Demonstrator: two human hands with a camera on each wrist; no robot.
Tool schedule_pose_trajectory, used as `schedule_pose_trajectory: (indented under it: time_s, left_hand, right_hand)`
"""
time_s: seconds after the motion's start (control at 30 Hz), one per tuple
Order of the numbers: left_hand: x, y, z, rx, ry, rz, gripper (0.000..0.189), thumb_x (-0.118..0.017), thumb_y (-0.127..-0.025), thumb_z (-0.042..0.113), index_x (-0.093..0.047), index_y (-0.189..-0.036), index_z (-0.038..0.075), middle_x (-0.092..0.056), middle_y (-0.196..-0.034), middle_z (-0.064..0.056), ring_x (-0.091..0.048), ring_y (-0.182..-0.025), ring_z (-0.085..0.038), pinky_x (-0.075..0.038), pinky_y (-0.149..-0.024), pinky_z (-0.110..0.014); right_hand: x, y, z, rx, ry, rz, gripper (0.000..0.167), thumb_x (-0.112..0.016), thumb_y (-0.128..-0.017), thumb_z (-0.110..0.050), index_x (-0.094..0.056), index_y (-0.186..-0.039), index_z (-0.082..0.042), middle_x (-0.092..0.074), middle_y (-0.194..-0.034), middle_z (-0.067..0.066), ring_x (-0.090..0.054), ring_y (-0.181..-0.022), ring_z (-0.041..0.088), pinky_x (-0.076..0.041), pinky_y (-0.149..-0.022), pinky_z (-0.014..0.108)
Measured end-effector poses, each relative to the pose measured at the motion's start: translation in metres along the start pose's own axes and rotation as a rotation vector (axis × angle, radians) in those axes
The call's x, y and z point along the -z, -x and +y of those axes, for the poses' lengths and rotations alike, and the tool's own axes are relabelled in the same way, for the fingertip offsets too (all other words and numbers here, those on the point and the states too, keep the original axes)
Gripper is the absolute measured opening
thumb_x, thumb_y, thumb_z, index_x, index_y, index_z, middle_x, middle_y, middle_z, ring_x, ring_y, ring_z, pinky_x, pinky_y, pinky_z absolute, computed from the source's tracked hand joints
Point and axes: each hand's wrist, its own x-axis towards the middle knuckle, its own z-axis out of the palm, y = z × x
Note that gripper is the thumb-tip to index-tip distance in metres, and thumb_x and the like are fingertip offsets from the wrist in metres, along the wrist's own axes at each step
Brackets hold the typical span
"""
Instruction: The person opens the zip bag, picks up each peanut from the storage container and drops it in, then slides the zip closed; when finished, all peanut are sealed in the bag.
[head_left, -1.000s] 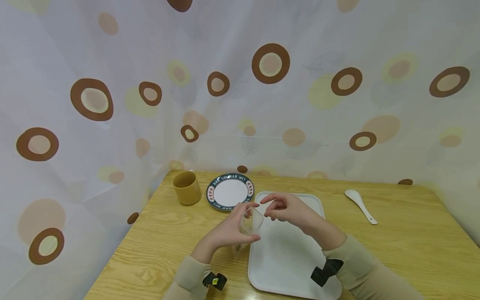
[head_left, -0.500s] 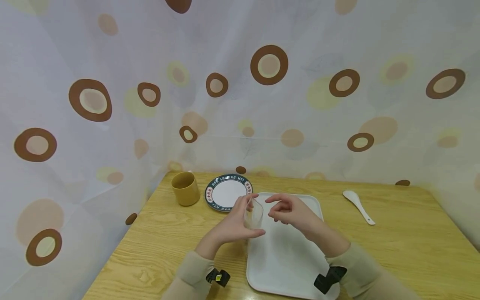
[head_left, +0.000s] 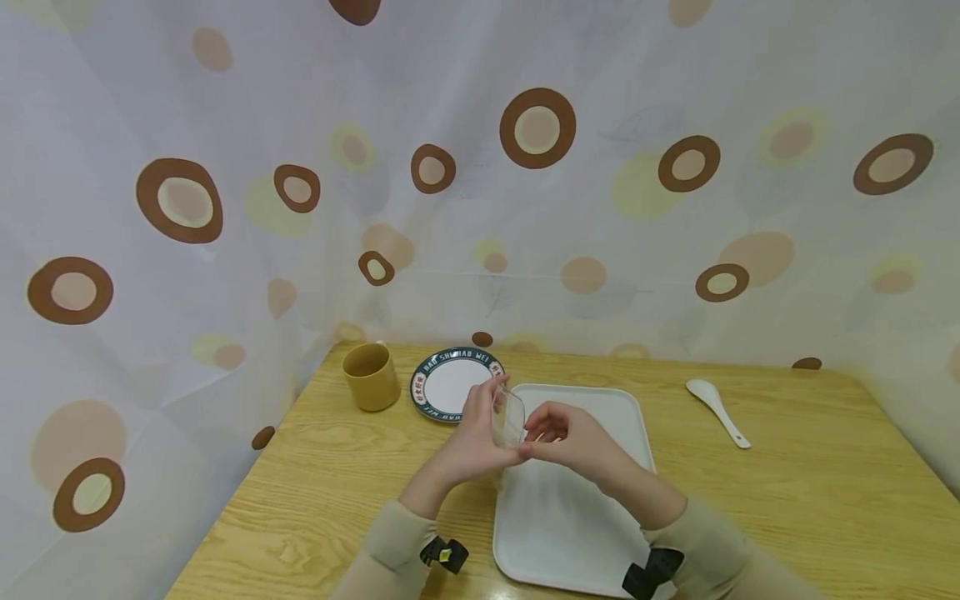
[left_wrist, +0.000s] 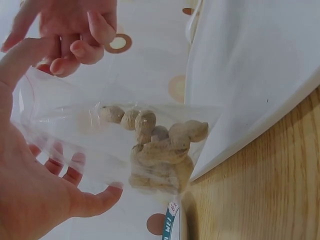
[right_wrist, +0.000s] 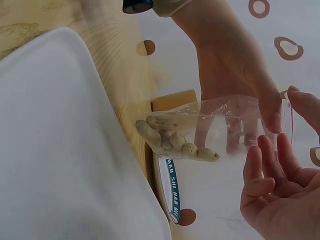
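Note:
A clear zip bag (left_wrist: 65,112) hangs from my left hand (head_left: 476,442), its mouth spread toward the right. Peanuts in their shells (left_wrist: 162,150) lie together at its lower end. My left thumb and fingers hold the bag around its upper part, as the right wrist view also shows. At the bag's mouth is my right hand (head_left: 570,437), fingers loosely bent and apart from the thumb. Its thumb tip is close to the left thumb and the bag's red-lined edge; whether it touches the plastic I cannot tell. Below both hands lies a white tray (head_left: 566,533).
A mustard-yellow cup (head_left: 372,379) stands at the back left of the wooden table (head_left: 322,483). Beside it lies a green-rimmed plate (head_left: 453,383), partly behind my left hand. A white spoon (head_left: 717,411) rests right of the tray. A patterned curtain (head_left: 480,208) rises behind.
The bag's mouth has turned more toward the right. My right hand first drew back slightly, then came in to the bag's mouth, its thumb now close to the left thumb.

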Motion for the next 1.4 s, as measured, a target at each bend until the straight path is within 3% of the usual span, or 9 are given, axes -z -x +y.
schedule_pose_trajectory:
  time_s: [0.2, 0.4, 0.63, 0.87, 0.97, 1.1, 1.23, 1.4]
  left_hand:
    - [-0.004, -0.003, -0.001, 0.023, -0.012, 0.012, 0.108, -0.084, -0.070, 0.027, -0.018, -0.153, 0.009, -0.033, -0.135, -0.023, -0.037, -0.125, -0.033, -0.039, -0.103, -0.052]
    - [-0.005, -0.003, 0.000, 0.024, -0.014, 0.013, 0.110, -0.086, -0.072, 0.030, -0.016, -0.154, 0.011, -0.033, -0.136, -0.022, -0.036, -0.125, -0.033, -0.040, -0.103, -0.054]
    - [-0.006, -0.002, 0.000, 0.048, 0.061, -0.026, 0.109, -0.084, -0.075, 0.030, -0.013, -0.157, 0.014, -0.032, -0.138, -0.021, -0.039, -0.126, -0.039, -0.041, -0.102, -0.056]
    - [0.000, -0.002, -0.004, 0.064, 0.180, -0.043, 0.097, -0.077, -0.085, 0.023, -0.013, -0.157, 0.014, -0.036, -0.129, -0.015, -0.040, -0.118, -0.028, -0.041, -0.103, -0.057]
    - [0.004, -0.002, -0.008, 0.075, 0.245, -0.015, 0.082, -0.071, -0.092, 0.020, -0.020, -0.156, 0.014, -0.043, -0.127, -0.017, -0.046, -0.116, -0.026, -0.043, -0.104, -0.055]
    - [0.007, -0.002, -0.012, 0.078, 0.270, 0.036, 0.051, -0.059, -0.100, 0.019, -0.041, -0.147, 0.010, -0.059, -0.121, -0.017, -0.057, -0.114, -0.026, -0.048, -0.101, -0.043]
    - [0.008, -0.002, -0.012, 0.080, 0.288, 0.068, 0.028, -0.056, -0.101, 0.018, -0.061, -0.125, 0.004, -0.068, -0.111, -0.016, -0.064, -0.102, -0.021, -0.054, -0.092, -0.033]
    - [0.008, -0.002, -0.010, 0.097, 0.277, 0.123, 0.018, -0.062, -0.097, 0.019, -0.069, -0.098, 0.003, -0.072, -0.093, -0.013, -0.066, -0.085, -0.012, -0.055, -0.083, -0.036]
  right_hand:
    - [-0.008, 0.005, -0.008, -0.015, 0.093, 0.075, 0.031, -0.084, -0.079, -0.023, -0.066, -0.096, -0.006, -0.065, -0.086, 0.002, -0.058, -0.079, 0.015, -0.048, -0.064, 0.027]
    - [-0.006, 0.006, -0.013, -0.028, 0.159, 0.155, 0.015, -0.075, -0.086, -0.019, -0.070, -0.095, -0.008, -0.069, -0.083, 0.001, -0.058, -0.077, 0.014, -0.046, -0.065, 0.030]
    - [0.000, 0.005, -0.010, -0.022, 0.218, 0.255, 0.005, -0.072, -0.089, -0.012, -0.073, -0.092, -0.008, -0.069, -0.081, 0.000, -0.058, -0.075, 0.012, -0.046, -0.063, 0.028]
    - [0.010, 0.005, -0.007, -0.003, 0.231, 0.308, 0.005, -0.070, -0.091, -0.013, -0.073, -0.092, -0.009, -0.072, -0.084, 0.001, -0.060, -0.077, 0.012, -0.047, -0.065, 0.026]
    - [0.014, 0.005, -0.005, 0.003, 0.211, 0.331, 0.008, -0.068, -0.093, -0.016, -0.072, -0.094, -0.010, -0.072, -0.088, 0.003, -0.061, -0.080, 0.013, -0.048, -0.068, 0.025]
    - [0.018, 0.006, -0.005, -0.019, 0.175, 0.344, 0.011, -0.065, -0.095, -0.019, -0.072, -0.096, -0.009, -0.073, -0.095, 0.006, -0.061, -0.085, 0.015, -0.048, -0.070, 0.025]
    - [0.020, 0.007, -0.005, -0.045, 0.126, 0.342, 0.014, -0.063, -0.096, -0.018, -0.070, -0.098, -0.006, -0.075, -0.097, 0.009, -0.063, -0.091, 0.022, -0.047, -0.070, 0.024]
    - [0.024, 0.008, -0.004, -0.065, 0.094, 0.349, 0.014, -0.061, -0.097, -0.015, -0.068, -0.100, -0.003, -0.076, -0.094, 0.009, -0.065, -0.092, 0.016, -0.047, -0.072, 0.022]
